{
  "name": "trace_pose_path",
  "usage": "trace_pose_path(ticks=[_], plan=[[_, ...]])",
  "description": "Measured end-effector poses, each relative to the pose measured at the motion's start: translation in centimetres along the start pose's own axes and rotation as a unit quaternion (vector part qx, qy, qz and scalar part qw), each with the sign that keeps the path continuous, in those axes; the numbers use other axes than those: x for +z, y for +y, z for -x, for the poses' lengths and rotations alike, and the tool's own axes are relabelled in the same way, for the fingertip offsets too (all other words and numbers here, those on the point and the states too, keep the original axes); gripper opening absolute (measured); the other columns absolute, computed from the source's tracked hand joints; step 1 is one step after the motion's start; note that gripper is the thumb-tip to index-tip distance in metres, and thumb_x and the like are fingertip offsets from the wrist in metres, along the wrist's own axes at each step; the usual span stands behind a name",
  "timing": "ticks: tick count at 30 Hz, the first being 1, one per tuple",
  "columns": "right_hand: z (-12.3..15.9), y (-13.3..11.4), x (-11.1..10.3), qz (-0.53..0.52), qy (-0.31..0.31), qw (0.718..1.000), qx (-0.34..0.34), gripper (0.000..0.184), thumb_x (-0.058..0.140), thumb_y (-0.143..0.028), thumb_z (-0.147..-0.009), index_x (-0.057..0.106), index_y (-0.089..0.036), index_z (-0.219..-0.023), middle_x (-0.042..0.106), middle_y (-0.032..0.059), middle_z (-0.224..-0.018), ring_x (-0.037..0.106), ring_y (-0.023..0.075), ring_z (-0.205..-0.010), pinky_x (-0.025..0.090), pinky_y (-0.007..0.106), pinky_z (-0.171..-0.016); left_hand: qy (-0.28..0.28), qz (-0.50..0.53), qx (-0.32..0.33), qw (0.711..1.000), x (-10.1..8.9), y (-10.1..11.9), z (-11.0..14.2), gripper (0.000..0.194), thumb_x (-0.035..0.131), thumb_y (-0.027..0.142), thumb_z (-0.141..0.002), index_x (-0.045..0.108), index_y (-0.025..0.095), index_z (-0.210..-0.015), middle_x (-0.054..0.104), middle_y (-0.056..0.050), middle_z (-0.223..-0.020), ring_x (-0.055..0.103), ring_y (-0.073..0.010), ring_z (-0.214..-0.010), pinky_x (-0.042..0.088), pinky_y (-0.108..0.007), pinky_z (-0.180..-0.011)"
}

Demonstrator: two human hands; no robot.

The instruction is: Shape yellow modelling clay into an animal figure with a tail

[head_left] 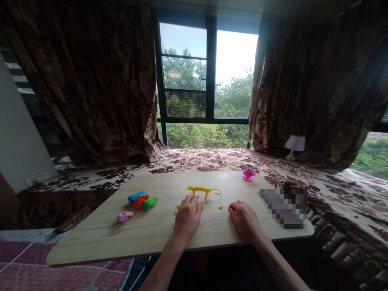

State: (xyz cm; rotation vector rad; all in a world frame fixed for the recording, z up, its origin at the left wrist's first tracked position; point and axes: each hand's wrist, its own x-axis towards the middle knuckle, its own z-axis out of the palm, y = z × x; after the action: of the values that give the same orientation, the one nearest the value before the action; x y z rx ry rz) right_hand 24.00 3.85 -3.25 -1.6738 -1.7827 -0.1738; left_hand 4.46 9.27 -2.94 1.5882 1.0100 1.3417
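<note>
A thin yellow modelling-clay animal (201,189) with legs and a long curled tail stands near the middle of the table. My left hand (188,216) is just in front of it, palm down, fingers stretched toward its front legs and thumb apart. Whether the fingertips touch it I cannot tell. Small yellow clay bits lie beside that hand, and one clay bit (221,207) sits between my two hands. To the right, my right hand (245,219) rests on the tabletop with its fingers curled together; anything inside them is hidden.
The pale wooden table (100,242) bears blue clay (135,197), orange clay (140,201), green clay (149,204) and pink clay (125,217) at left. A pink mushroom-like figure (249,174) stands at the back right. A blurred-out object (285,208) lies at the right edge.
</note>
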Motion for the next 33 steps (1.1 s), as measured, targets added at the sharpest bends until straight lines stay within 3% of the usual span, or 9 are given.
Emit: trace_pose_path(ticks=[3,6,8,11,13,19,24,28,33], plan=[[1.0,-2.7,-0.4,-0.061,-0.005,0.998,-0.029,0.023,0.042,-0.025,-0.089,0.064,-0.021,-0.084,0.065,0.0021,-0.078,0.060,0.0146,-0.072,0.046,0.024,-0.065,0.003,0.107,-0.053,0.993,0.5,1.1,1.9,0.037,0.043,0.041,-0.084,0.057,0.020,-0.111,0.055,-0.010,-0.122,0.043,-0.0250,-0.121,0.028,-0.041,-0.103],[2.3,-6.3,-0.7,-0.151,-0.007,0.984,-0.097,0.014,0.050,-0.025,-0.086,0.063,-0.022,-0.086,0.065,0.0013,-0.087,0.059,0.0148,-0.084,0.047,0.025,-0.077,-0.059,0.209,-0.116,0.969,1.1,2.5,3.7,0.049,0.032,0.044,-0.088,0.055,0.010,-0.115,0.058,-0.017,-0.119,0.054,-0.0262,-0.111,0.040,-0.043,-0.095],[3.1,-8.3,-1.0,-0.196,0.000,0.969,-0.148,0.017,0.047,-0.020,-0.087,0.064,-0.022,-0.090,0.065,0.0036,-0.093,0.057,0.0170,-0.092,0.047,0.030,-0.084,-0.097,0.350,-0.178,0.915,1.2,3.4,4.3,0.052,0.031,0.044,-0.089,0.052,0.007,-0.118,0.056,-0.019,-0.123,0.052,-0.0261,-0.114,0.039,-0.043,-0.097],[4.0,-9.9,-1.6,-0.190,-0.015,0.955,-0.228,0.031,0.042,-0.017,-0.088,0.057,-0.022,-0.114,0.058,0.0062,-0.119,0.047,0.0195,-0.115,0.039,0.036,-0.098,-0.092,0.555,-0.228,0.795,0.9,4.3,4.5,0.055,0.028,0.044,-0.089,0.045,0.006,-0.126,0.049,-0.018,-0.130,0.046,-0.0250,-0.121,0.033,-0.043,-0.104],[4.2,-10.2,-1.8,-0.156,-0.042,0.950,-0.267,0.041,0.042,-0.020,-0.088,0.044,-0.018,-0.129,0.045,0.0070,-0.135,0.036,0.0212,-0.126,0.032,0.039,-0.105,-0.077,0.605,-0.220,0.761,0.8,4.5,4.6,0.056,0.028,0.045,-0.089,0.041,0.008,-0.130,0.048,-0.017,-0.132,0.043,-0.0253,-0.124,0.029,-0.045,-0.106],[3.7,-9.4,-1.3,-0.069,-0.047,0.975,-0.206,0.046,0.037,-0.023,-0.091,0.035,-0.014,-0.136,0.033,0.0077,-0.143,0.023,0.0240,-0.133,0.022,0.046,-0.109,-0.114,0.620,-0.231,0.741,-0.2,4.9,5.1,0.061,0.033,0.049,-0.087,0.036,0.009,-0.134,0.043,-0.018,-0.136,0.035,-0.0272,-0.129,0.023,-0.046,-0.108],[4.4,-9.7,-1.6,-0.081,-0.080,0.957,-0.267,0.053,0.038,-0.028,-0.091,0.026,-0.013,-0.140,0.023,0.0060,-0.147,0.019,0.0222,-0.135,0.022,0.040,-0.110,-0.070,0.622,-0.189,0.756,-0.1,4.8,4.8,0.053,0.035,0.038,-0.088,0.032,0.016,-0.137,0.040,-0.012,-0.139,0.035,-0.0240,-0.129,0.024,-0.047,-0.108],[3.8,-10.1,-1.6,-0.098,-0.066,0.967,-0.227,0.047,0.037,-0.025,-0.091,0.033,-0.016,-0.137,0.031,0.0044,-0.144,0.022,0.0216,-0.134,0.022,0.041,-0.111,-0.057,0.598,-0.219,0.769,1.4,4.2,5.3,0.047,0.035,0.033,-0.090,0.037,0.016,-0.134,0.044,-0.012,-0.137,0.038,-0.0234,-0.127,0.025,-0.044,-0.108],[3.9,-10.1,-1.8,-0.120,-0.081,0.961,-0.236,0.048,0.039,-0.023,-0.089,0.035,-0.016,-0.137,0.034,0.0035,-0.143,0.024,0.0201,-0.133,0.022,0.040,-0.111,-0.055,0.605,-0.220,0.763,0.6,4.1,5.2,0.049,0.034,0.035,-0.090,0.036,0.014,-0.134,0.044,-0.014,-0.137,0.037,-0.0245,-0.127,0.025,-0.046,-0.108]])
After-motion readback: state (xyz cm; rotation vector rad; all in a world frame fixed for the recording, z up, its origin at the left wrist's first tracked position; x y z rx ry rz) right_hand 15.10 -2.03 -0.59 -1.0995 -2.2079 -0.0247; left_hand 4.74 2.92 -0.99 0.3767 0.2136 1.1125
